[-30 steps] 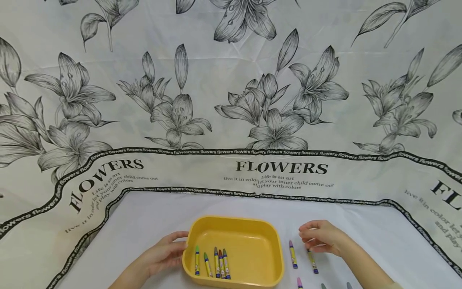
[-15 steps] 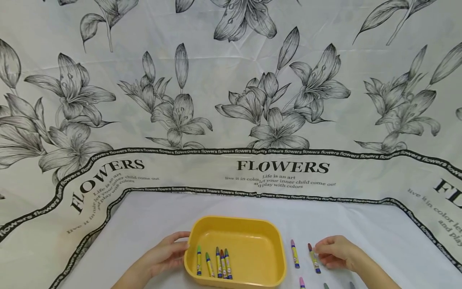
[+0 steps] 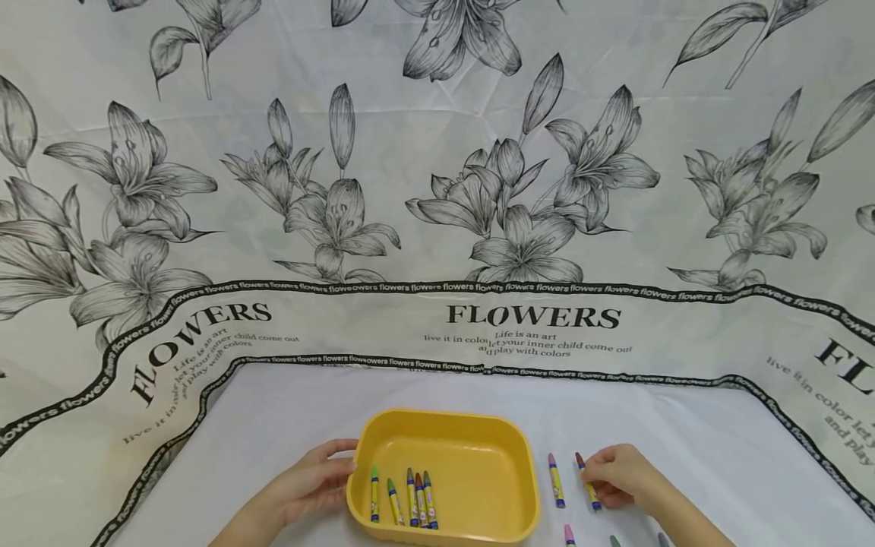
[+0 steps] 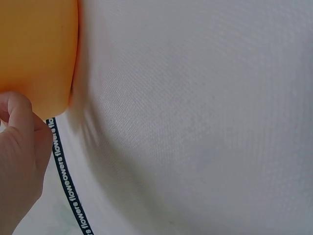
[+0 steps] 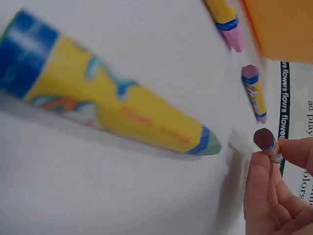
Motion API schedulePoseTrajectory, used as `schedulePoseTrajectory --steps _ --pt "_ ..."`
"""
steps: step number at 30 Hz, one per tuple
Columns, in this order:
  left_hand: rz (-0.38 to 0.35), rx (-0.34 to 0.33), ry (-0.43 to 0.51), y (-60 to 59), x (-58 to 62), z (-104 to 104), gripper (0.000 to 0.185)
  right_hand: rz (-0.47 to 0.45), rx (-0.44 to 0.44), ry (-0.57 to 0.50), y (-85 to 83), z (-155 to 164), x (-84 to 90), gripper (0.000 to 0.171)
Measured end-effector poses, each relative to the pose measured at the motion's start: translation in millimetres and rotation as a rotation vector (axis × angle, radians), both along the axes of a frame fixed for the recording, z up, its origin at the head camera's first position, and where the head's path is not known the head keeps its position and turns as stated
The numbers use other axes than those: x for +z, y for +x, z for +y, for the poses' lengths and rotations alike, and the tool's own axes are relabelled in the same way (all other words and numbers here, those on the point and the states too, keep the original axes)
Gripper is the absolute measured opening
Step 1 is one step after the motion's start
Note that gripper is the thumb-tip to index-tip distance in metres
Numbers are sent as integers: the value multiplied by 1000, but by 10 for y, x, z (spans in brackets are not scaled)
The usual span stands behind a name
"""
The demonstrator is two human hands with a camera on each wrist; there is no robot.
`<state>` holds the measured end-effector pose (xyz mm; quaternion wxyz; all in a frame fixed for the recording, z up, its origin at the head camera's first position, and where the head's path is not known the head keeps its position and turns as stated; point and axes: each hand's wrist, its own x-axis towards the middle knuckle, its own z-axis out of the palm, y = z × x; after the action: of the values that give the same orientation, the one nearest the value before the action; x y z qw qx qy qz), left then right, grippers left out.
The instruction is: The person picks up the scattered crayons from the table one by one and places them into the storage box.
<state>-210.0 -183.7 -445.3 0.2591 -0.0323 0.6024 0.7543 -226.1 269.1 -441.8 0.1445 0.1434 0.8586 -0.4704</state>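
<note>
Yellow plastic tray [image 3: 478, 448] sits on the white-covered tabletop [image 3: 287, 410], and your left hand [image 3: 311, 482] rests against its left wall, fingers [image 4: 19, 112] lying relaxed along the side rather than curling round it. Five crayons [image 3: 403, 497] lie side by side in the tray's near left corner. Your right hand [image 3: 618, 477] is just right of the tray, thumb and fingers [image 5: 261, 169] pinching a brown-tipped crayon [image 3: 586, 482] near its upper end; the head view shows it against the cloth. A purple-tipped crayon [image 3: 556, 480] lies just beside it, between it and the tray. More crayons, among them a pink-tipped crayon [image 3: 568, 535], lie nearer you at the frame's lower edge.
</note>
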Motion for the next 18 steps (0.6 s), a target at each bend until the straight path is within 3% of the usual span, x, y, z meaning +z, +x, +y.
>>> schedulePoseTrajectory --steps 6,13,18 --pt "-4 3 -3 13 -8 -3 60 -22 56 -251 -6 3 183 23" --pt "3 6 7 16 -11 0 59 4 114 -375 -89 -66 408 40" --pt "3 5 13 12 -15 -5 59 24 155 -466 -124 -166 519 36"
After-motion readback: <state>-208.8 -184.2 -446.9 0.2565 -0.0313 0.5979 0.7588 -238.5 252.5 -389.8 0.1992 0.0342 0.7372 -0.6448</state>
